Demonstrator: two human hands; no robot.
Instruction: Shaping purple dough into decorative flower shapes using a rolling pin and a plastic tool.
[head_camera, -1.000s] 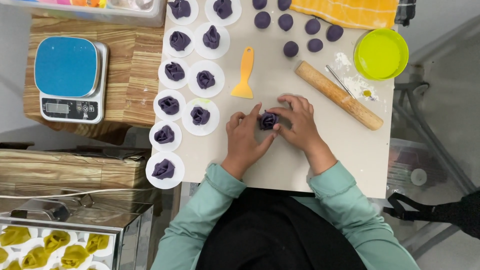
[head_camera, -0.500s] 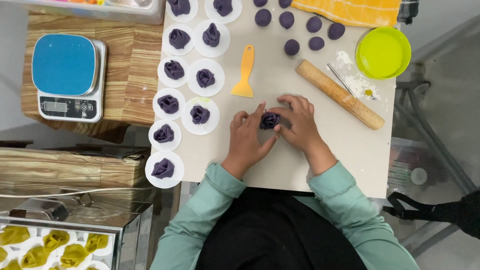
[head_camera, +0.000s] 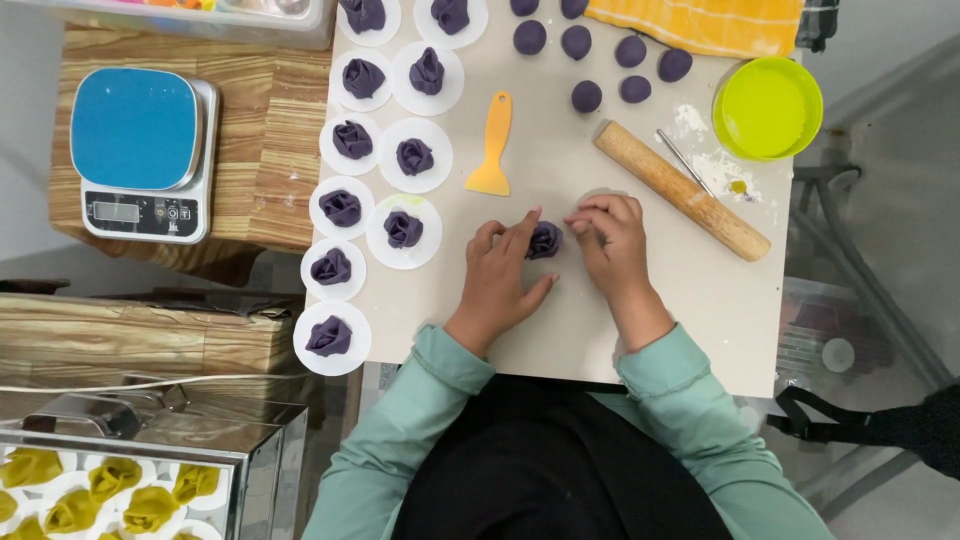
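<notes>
A small purple dough piece (head_camera: 545, 240), folded like a flower, rests on the pale work board (head_camera: 560, 320). My left hand (head_camera: 500, 270) presses against its left side with the fingertips. Its right side is pinched by the curled fingers of my right hand (head_camera: 610, 240). Both hands lie low on the board, in teal sleeves. Several finished purple dough flowers (head_camera: 403, 229) sit on white paper rounds to the left. Several plain purple dough balls (head_camera: 586, 96) lie at the far end.
An orange scraper (head_camera: 492, 150) lies just beyond my hands. A wooden rolling pin (head_camera: 682, 190) lies slanted at right, near a lime-green bowl (head_camera: 767, 107) and an orange cloth (head_camera: 700, 22). A blue-topped kitchen scale (head_camera: 140, 150) sits at left; yellow dough pieces (head_camera: 110, 480) fill a steel tray below.
My hands stay around the purple dough piece, with only slight shifts of the fingers on it. The view has moved a little.
</notes>
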